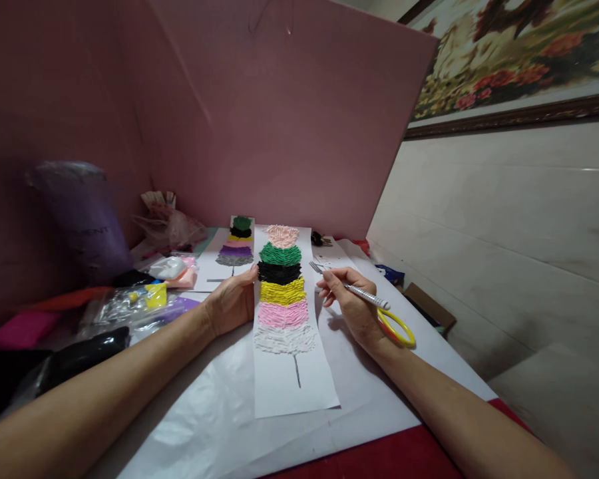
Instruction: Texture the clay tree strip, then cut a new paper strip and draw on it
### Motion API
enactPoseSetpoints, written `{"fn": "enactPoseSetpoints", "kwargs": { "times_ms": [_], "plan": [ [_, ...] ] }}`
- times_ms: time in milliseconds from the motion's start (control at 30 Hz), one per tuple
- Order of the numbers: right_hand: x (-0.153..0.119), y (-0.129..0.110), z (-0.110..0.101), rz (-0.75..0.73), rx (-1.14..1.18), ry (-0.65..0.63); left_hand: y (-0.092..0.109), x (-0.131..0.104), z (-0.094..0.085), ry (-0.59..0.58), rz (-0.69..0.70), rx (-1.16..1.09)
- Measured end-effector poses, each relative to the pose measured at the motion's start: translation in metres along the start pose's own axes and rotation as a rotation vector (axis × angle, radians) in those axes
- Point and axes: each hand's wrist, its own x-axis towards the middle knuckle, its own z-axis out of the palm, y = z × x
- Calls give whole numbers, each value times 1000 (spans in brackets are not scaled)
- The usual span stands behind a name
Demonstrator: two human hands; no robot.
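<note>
A long white card (289, 392) carries textured bands of peach, green, black, yellow, pink and white, with a thin dark stem drawn below them. My left hand (232, 303) grips the card's left edge, the thumb beside the black band. To the card's right, my right hand (352, 299) holds a small fork with a patterned handle (367, 295), its prongs pointing at the card without visibly touching it. A yellow ring (402, 329) circles my right wrist. Behind my left hand lies another white card (207, 266) with similar coloured bands.
White sheeting (199, 412) covers the red table. Clear bags (124, 309) and coloured packets are at the left, near a purple cylinder (82, 219). A pink panel (274, 120) stands behind; a brown box (429, 306) is at the right.
</note>
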Motion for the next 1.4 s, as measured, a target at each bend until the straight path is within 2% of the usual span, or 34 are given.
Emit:
{"fn": "enactPoseSetpoints", "kwargs": {
  "times_ms": [233,633,867,1067,1200,1400],
  "plan": [
    [-3,2,0,41,-90,-120,1,0,-2,4,-19,-11],
    [-1,5,-1,55,-131,-115,1,-1,2,64,-29,27],
    [-2,3,-1,81,-108,-119,1,0,-2,-19,-44,14],
    [0,7,-1,130,-63,-118,0,-1,1,31,-33,24],
    [1,8,-2,72,-74,-75,1,-2,3,33,-35,33],
    [1,9,-1,90,-73,-93,1,-2,4,54,-15,51]
  ]
}}
